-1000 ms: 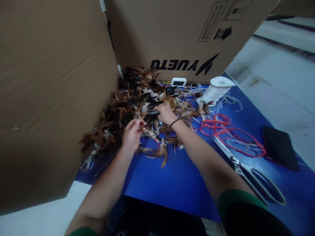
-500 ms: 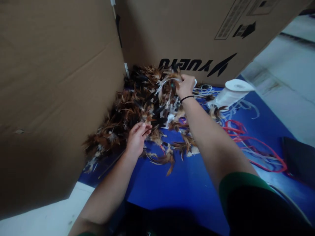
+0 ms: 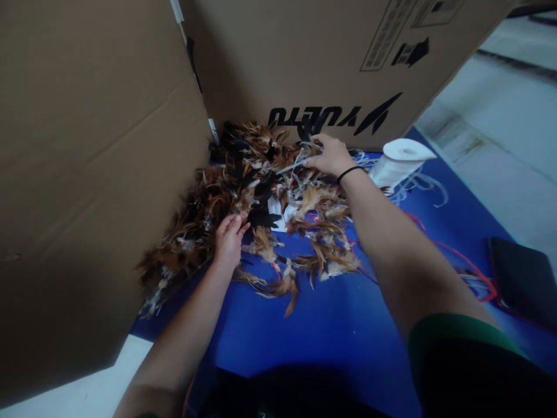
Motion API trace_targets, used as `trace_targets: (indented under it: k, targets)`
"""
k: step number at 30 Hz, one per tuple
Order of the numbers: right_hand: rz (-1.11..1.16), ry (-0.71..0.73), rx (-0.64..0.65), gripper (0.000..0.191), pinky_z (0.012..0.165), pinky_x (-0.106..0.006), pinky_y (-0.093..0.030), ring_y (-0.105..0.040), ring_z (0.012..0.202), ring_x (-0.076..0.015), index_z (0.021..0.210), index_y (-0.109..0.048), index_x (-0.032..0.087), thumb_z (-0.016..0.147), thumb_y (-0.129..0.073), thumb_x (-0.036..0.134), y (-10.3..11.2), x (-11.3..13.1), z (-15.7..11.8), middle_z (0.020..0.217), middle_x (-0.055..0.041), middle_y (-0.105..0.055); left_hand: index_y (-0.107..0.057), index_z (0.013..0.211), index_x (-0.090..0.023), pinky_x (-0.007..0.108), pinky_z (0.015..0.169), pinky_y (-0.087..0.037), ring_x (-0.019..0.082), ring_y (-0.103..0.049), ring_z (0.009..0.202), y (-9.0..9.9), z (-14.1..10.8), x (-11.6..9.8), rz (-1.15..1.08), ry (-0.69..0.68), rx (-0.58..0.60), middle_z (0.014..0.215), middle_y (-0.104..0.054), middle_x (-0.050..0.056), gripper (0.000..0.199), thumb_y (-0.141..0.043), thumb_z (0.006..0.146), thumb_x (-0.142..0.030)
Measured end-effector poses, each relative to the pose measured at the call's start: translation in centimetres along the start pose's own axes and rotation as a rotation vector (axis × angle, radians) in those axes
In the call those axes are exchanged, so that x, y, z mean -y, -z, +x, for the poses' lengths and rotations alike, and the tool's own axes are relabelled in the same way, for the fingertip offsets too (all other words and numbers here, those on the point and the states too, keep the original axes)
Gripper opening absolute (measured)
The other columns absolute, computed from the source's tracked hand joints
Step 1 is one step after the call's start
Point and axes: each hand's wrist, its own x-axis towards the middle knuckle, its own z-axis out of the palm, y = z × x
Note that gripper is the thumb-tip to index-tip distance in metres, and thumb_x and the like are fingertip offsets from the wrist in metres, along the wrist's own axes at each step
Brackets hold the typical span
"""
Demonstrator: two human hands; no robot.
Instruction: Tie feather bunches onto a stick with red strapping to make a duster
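Observation:
A heap of brown and black feathers lies on the blue surface, against the cardboard. At its front edge is my left hand, its fingertips pinched at a feather tuft; what exactly lies between them is too small to tell. My right hand is over the back right of the heap, thumb and fingers apart, beside a pale strip and black feathers. Looser light brown feathers lie between my arms, near a white paper piece.
Cardboard walls stand at the left and the back. A white ribbon roll is right of my right hand, with pale strips around it. Red cord and a dark flat object lie farther right.
My right hand has opened; the brown feathers and curved pale strip it held are now down on the heap. My left hand stays at the front of the heap. The view has shifted slightly.

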Motion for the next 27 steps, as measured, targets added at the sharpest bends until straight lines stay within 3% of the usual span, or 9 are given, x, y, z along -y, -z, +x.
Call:
trace_targets:
  k: [2,7,10,14,17,21,27]
  targets:
    - [-0.074,0.036,0.024,0.067,0.096,-0.045,-0.044,-0.055,0.112,-0.0334,0.123,-0.058,0.01,0.059,-0.077,0.016,1.1,0.2,-1.2,0.116,-0.0156,-0.06,-0.06,0.079,-0.018,0.034,0.087,-0.051,0.017,-0.066,0.097,0.0,0.9,-0.3,0.018,-0.005,-0.005,0.088,-0.071,0.002,0.025,-0.079,0.066,-0.028]
    - [-0.21,0.209,-0.053,0.044,0.094,-0.046,-0.041,-0.052,0.112,-0.0328,0.118,-0.063,0.012,0.075,-0.053,0.006,1.9,2.2,-5.0,0.12,-0.0176,-0.059,-0.059,0.078,-0.019,0.038,0.089,-0.052,0.016,-0.066,0.094,0.2,3.9,-1.4,0.029,-0.015,-0.036,0.086,-0.07,0.001,0.02,-0.077,0.068,-0.024]
    - [-0.213,0.307,0.075,0.029,0.091,-0.042,-0.041,-0.055,0.105,-0.0296,0.099,-0.071,0.015,0.079,-0.05,0.01,0.9,3.4,-6.5,0.109,-0.0121,-0.066,-0.058,0.078,-0.019,0.04,0.09,-0.051,0.016,-0.066,0.095,0.3,5.2,-1.6,0.023,-0.021,-0.037,0.086,-0.07,0.001,0.019,-0.075,0.07,-0.024]
    - [-0.315,0.218,0.25,0.027,0.083,-0.039,-0.042,-0.06,0.097,-0.0299,0.092,-0.073,0.013,0.081,-0.056,0.032,-1.8,3.9,-7.1,0.099,-0.0147,-0.07,-0.059,0.076,-0.018,0.041,0.09,-0.051,0.016,-0.066,0.092,0.4,5.6,-1.4,0.017,-0.024,-0.025,0.084,-0.07,0.001,0.017,-0.074,0.071,-0.022]
    - [-0.317,0.17,0.264,0.028,0.08,-0.035,-0.043,-0.063,0.094,-0.0271,0.088,-0.073,0.013,0.084,-0.052,0.03,-3.4,3.7,-6.9,0.098,-0.0158,-0.071,-0.059,0.076,-0.018,0.041,0.09,-0.052,0.015,-0.066,0.092,0.4,5.4,-1.3,0.018,-0.024,-0.031,0.083,-0.069,0.001,0.016,-0.074,0.071,-0.022]
    - [-0.024,0.074,0.187,0.02,0.078,-0.029,-0.044,-0.065,0.083,-0.0202,0.077,-0.073,0.014,0.079,-0.053,0.019,-3.3,2.9,-6.2,0.085,-0.0097,-0.072,-0.06,0.076,-0.018,0.042,0.09,-0.052,0.015,-0.066,0.091,0.5,5.1,-1.6,0.017,-0.012,-0.014,0.084,-0.068,0.001,0.014,-0.073,0.073,-0.022]
    - [0.69,-0.174,0.071,0.01,0.055,-0.024,-0.042,-0.051,0.055,-0.0105,0.061,-0.064,0.016,0.06,-0.067,0.025,0.9,2.6,-6.4,0.057,0.0016,-0.06,-0.06,0.078,-0.017,0.036,0.082,-0.054,0.016,-0.067,0.087,-0.3,3.6,-2.6,0.042,0.038,0.019,0.085,-0.069,0.002,0.017,-0.074,0.073,-0.025]
